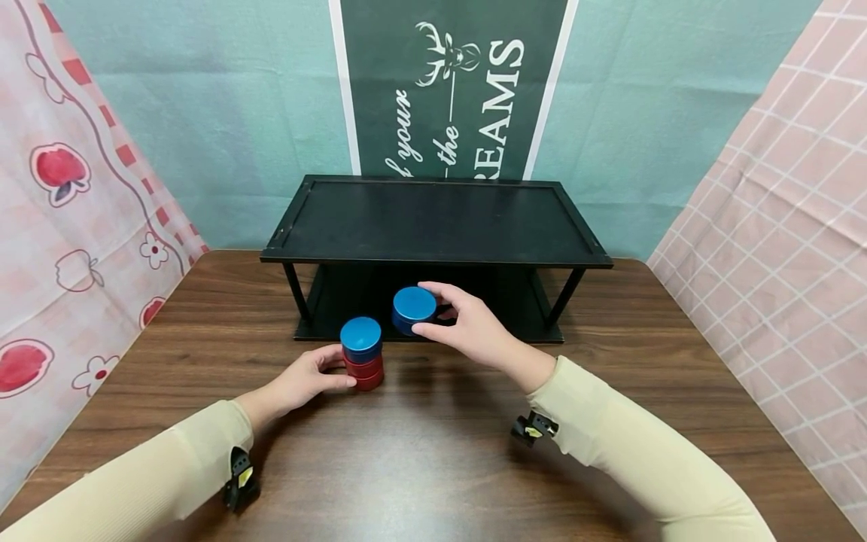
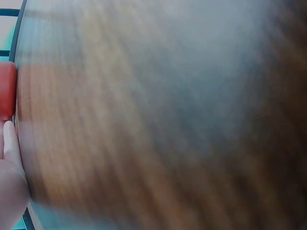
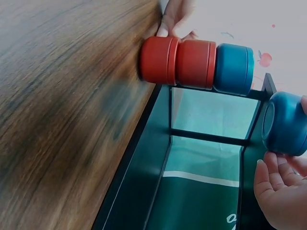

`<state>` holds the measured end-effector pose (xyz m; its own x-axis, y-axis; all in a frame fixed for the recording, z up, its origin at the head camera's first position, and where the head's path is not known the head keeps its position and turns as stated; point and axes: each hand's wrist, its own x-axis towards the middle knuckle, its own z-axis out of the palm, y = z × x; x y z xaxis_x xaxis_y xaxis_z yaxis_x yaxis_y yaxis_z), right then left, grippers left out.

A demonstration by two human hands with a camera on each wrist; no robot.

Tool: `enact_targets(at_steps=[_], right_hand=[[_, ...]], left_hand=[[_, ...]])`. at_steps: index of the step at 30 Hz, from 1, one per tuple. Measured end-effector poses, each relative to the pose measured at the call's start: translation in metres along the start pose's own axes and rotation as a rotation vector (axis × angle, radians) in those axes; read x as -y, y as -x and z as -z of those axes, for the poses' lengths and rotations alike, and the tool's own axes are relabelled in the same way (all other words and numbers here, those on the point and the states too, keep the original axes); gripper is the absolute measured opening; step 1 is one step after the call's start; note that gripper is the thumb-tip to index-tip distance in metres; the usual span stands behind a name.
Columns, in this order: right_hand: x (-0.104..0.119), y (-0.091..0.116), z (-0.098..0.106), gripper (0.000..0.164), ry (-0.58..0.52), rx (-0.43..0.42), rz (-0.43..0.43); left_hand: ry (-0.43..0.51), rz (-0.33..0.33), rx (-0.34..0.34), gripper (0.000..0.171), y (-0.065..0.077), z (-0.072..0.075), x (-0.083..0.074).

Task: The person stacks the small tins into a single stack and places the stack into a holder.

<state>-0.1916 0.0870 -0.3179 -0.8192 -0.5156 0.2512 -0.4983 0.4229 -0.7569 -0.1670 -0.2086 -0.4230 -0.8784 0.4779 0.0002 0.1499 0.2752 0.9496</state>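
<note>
Left hand (image 1: 306,381): fingers clamped on red-blue stack (image 1: 363,357), nearer bench's (image 1: 406,467) left edge
Right hand (image 1: 474,328): fingers clamped on raised blue tin (image 1: 413,307)

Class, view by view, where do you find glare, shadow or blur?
Head view: pale glare on the table, dark shadows below the right hand; left wrist view: table heavily blurred, red container clearer at the left edge; right wrist view: stacked containers fairly sharp, pale cloth washed out.

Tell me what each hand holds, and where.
The right grip holds a blue container by its sides; the left grip holds a container stack by its lower, red part.
</note>
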Motion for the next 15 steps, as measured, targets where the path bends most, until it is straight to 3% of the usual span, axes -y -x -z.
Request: enact_targets(at_steps=[15], right_hand=[[0.007, -0.013, -0.015, 0.057, -0.008, 0.027, 0.017]], left_hand=[[-0.004, 0.006, -0.001, 0.048, 0.001, 0.0, -0.001]])
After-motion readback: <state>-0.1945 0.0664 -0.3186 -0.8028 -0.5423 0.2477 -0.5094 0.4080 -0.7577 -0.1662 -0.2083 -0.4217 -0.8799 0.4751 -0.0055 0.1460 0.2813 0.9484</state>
